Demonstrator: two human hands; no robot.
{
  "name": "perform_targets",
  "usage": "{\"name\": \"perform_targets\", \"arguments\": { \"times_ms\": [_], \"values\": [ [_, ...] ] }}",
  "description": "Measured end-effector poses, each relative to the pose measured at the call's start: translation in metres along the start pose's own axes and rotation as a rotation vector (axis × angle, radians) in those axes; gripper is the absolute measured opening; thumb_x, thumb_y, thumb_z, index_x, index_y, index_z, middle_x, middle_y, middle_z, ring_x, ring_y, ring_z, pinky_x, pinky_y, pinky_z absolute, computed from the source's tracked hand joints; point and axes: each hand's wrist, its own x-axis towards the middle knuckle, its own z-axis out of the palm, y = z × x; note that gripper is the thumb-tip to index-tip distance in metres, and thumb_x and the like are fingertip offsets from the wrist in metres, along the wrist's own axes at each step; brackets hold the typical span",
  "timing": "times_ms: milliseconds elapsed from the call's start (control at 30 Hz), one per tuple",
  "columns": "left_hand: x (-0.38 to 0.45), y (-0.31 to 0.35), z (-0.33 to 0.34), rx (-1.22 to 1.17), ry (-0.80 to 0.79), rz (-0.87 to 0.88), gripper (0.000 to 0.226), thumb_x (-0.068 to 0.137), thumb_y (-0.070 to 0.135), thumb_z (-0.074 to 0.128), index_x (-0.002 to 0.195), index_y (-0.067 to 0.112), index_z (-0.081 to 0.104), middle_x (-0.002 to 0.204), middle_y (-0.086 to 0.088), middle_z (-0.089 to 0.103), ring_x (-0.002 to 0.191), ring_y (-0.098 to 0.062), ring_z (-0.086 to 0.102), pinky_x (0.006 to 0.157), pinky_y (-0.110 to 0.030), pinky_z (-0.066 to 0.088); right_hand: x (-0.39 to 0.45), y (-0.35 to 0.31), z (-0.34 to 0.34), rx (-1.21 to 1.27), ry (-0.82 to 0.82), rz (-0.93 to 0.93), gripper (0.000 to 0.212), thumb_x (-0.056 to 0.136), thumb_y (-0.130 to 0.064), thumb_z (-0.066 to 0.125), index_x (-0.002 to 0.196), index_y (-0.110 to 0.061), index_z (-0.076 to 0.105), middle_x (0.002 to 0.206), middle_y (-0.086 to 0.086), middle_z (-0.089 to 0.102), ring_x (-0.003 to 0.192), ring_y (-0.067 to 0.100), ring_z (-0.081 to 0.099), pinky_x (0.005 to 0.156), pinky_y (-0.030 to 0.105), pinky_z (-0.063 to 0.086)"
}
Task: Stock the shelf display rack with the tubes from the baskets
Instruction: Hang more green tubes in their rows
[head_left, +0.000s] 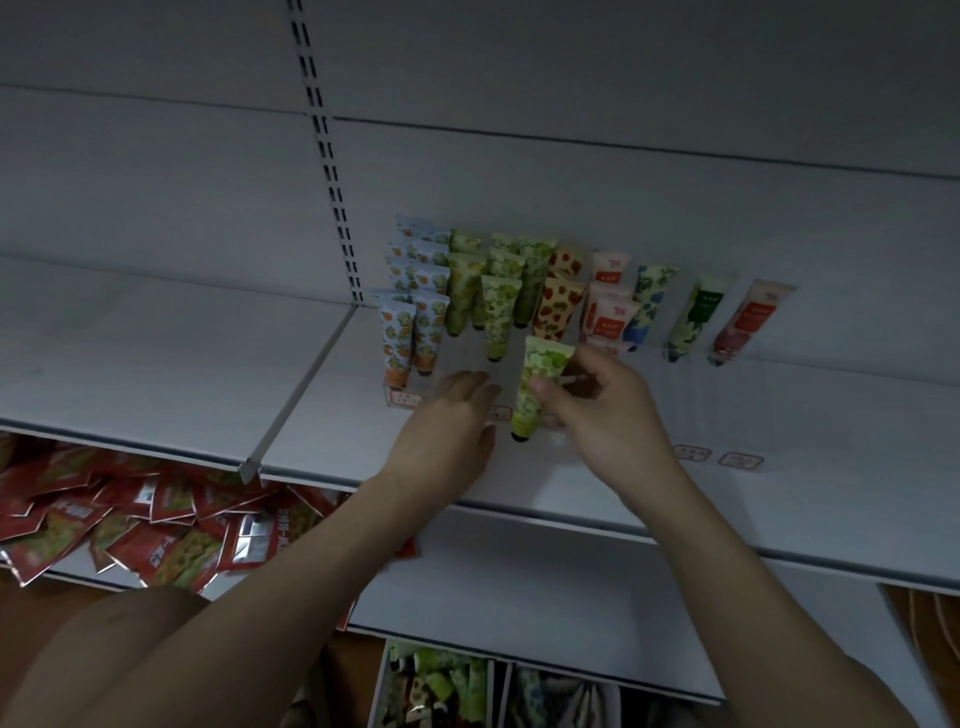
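Head view: red packets (119, 525) are being shown heaped on the lower shelf at left. Beside the rack's front, the left hand (457, 415) is being held open, fingers relaxed, holding nothing. A green tube (540, 384) is being pinched upright by the right hand (602, 410) before the stocked tubes (498, 280).

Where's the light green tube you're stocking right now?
In the head view, the light green tube is pinched by the right hand, cap down, at the rack's front, right of the left hand.
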Motion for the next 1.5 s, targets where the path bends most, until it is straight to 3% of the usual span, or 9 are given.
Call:
{"name": "perform_targets", "arguments": {
  "times_ms": [100, 200, 500, 700, 867, 1000, 1167, 1300, 1500],
  "values": [
    [0.001, 0.001, -0.005, 0.041, -0.072, -0.006, 0.049, 0.093, 0.016, 0.057, 0.14, 0.008, 0.048, 0.148, -0.012, 0.042, 0.138, -0.03, 0.035, 0.107, -0.04, 0.036, 0.012, -0.017, -0.009, -0.168, 0.02, -0.045, 0.015, 0.088, -0.021, 0.069, 0.101, -0.029, 0.068, 0.094, -0.014, 0.069, 0.088, 0.008, 0.064, 0.082, 0.034, 0.055],
    [0.004, 0.002, -0.011, 0.015, -0.061, -0.005, 0.046, 0.094, 0.016, 0.053, 0.139, 0.009, 0.049, 0.143, -0.009, 0.048, 0.131, -0.03, 0.04, 0.1, -0.039, 0.041, 0.031, -0.049, -0.023, -0.335, 0.052, -0.124, 0.012, 0.087, -0.023, 0.071, 0.096, -0.026, 0.063, 0.089, -0.015, 0.063, 0.079, -0.001, 0.059, 0.069, 0.014, 0.048],
    [0.015, 0.018, -0.001, -0.114, -0.046, 0.012, 0.063, 0.096, 0.021, 0.051, 0.152, 0.009, 0.025, 0.155, -0.008, 0.031, 0.142, -0.024, 0.027, 0.111, -0.037, 0.034, 0.103, -0.117, -0.052, -0.633, 0.015, -0.214, 0.016, 0.081, -0.017, 0.072, 0.095, -0.016, 0.066, 0.098, 0.005, 0.067, 0.088, 0.02, 0.065, 0.081, 0.038, 0.056],
    [0.019, 0.017, 0.018, 0.077, 0.004, 0.046, 0.054, 0.072, 0.013, 0.071, 0.124, 0.005, 0.06, 0.118, -0.013, 0.061, 0.111, -0.035, 0.058, 0.087, -0.045, 0.051, 0.128, -0.112, -0.047, -0.666, -0.069, -0.209, 0.017, 0.077, -0.013, 0.074, 0.091, -0.004, 0.071, 0.092, 0.012, 0.07, 0.085, 0.024, 0.068, 0.082, 0.047, 0.056],
    [0.024, 0.016, 0.016, 0.181, 0.067, 0.001, 0.048, 0.064, 0.01, 0.076, 0.111, 0.013, 0.067, 0.105, -0.01, 0.063, 0.097, -0.035, 0.06, 0.069, -0.044, 0.052, 0.142, -0.107, -0.041, -0.776, -0.124, -0.231, 0.026, 0.076, -0.01, 0.071, 0.095, 0.008, 0.07, 0.096, 0.024, 0.068, 0.076, 0.022, 0.061, 0.062, 0.03, 0.048],
    [0.023, 0.014, 0.015, 0.194, 0.071, -0.049, 0.044, 0.069, 0.007, 0.072, 0.111, 0.019, 0.067, 0.11, -0.012, 0.061, 0.103, -0.037, 0.057, 0.072, -0.046, 0.051, 0.143, -0.094, -0.036, -0.858, -0.202, -0.195, 0.023, 0.078, -0.005, 0.065, 0.09, 0.014, 0.069, 0.081, 0.029, 0.063, 0.061, 0.02, 0.047, 0.053, 0.023, 0.029],
    [0.021, 0.011, 0.012, 0.233, 0.054, -0.088, 0.045, 0.072, 0.012, 0.075, 0.115, 0.025, 0.066, 0.111, -0.008, 0.061, 0.104, -0.035, 0.057, 0.074, -0.047, 0.05, 0.142, -0.081, -0.029, -0.922, -0.254, -0.257, 0.017, 0.081, -0.008, 0.069, 0.095, -0.001, 0.075, 0.095, 0.015, 0.071, 0.085, 0.026, 0.066, 0.07, 0.033, 0.053],
    [0.02, 0.009, 0.01, 0.2, 0.028, -0.066, 0.048, 0.091, 0.013, 0.053, 0.136, 0.03, 0.05, 0.129, -0.002, 0.051, 0.122, -0.029, 0.043, 0.084, -0.044, 0.045, 0.144, -0.07, -0.025, -0.925, -0.212, -0.263, 0.027, 0.078, -0.011, 0.077, 0.104, -0.006, 0.073, 0.103, 0.009, 0.069, 0.093, 0.023, 0.063, 0.074, 0.027, 0.05],
    [0.023, 0.01, 0.007, 0.173, 0.053, -0.067, 0.046, 0.082, 0.006, 0.063, 0.124, 0.024, 0.061, 0.115, -0.006, 0.059, 0.11, -0.033, 0.051, 0.072, -0.044, 0.048, 0.147, -0.058, -0.022, -0.922, -0.189, -0.26, 0.025, 0.077, -0.017, 0.08, 0.099, -0.004, 0.076, 0.098, 0.012, 0.071, 0.089, 0.023, 0.064, 0.077, 0.031, 0.051]
  ]
}}
